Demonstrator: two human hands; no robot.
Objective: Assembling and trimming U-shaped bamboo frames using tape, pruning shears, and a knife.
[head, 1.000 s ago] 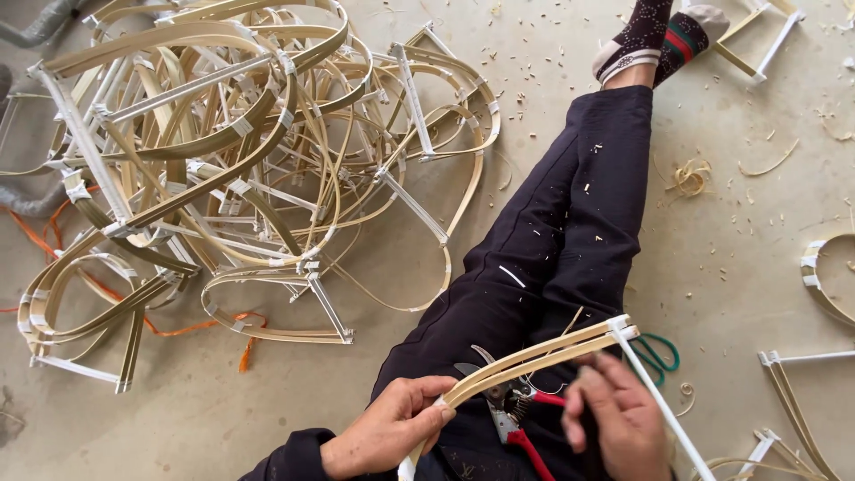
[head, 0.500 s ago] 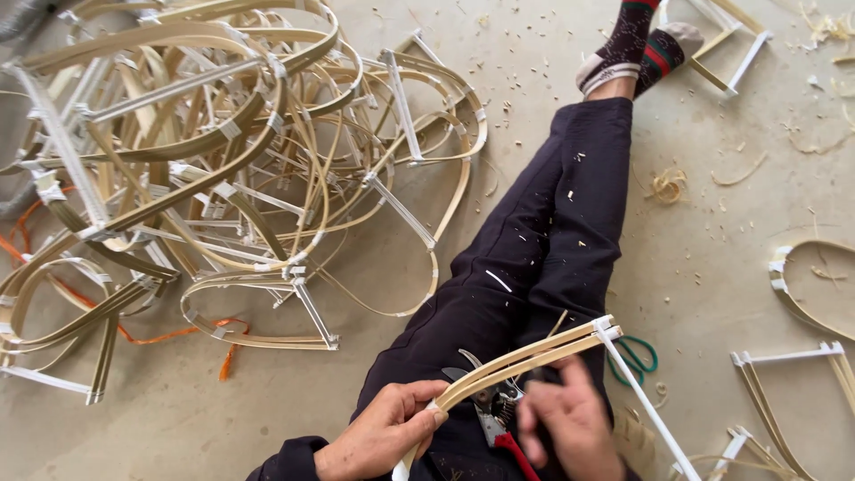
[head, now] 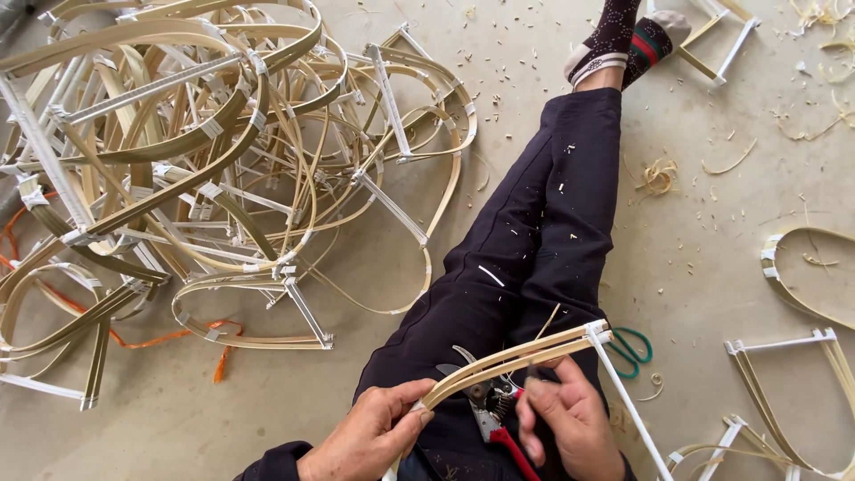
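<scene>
Left hand [head: 370, 436] pinches the bamboo strip [head: 512, 358], which slants up-right; right hand [head: 570, 423], seemingly curled loosely, sits just beneath.

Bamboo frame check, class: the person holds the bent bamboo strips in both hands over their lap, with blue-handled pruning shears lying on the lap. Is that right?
Not quite. The head view shows the pruning shears have red handles, not blue. Otherwise right: the left hand and right hand hold the bent bamboo strips over the lap.

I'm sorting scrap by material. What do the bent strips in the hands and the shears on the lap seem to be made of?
The bent strips look like split bamboo or cane: pale tan, matte, thin enough to bow; the white binding at their corner could be tape or plastic. The shears look like grey metal blades with glossy red, probably plastic-coated, handles.
</scene>
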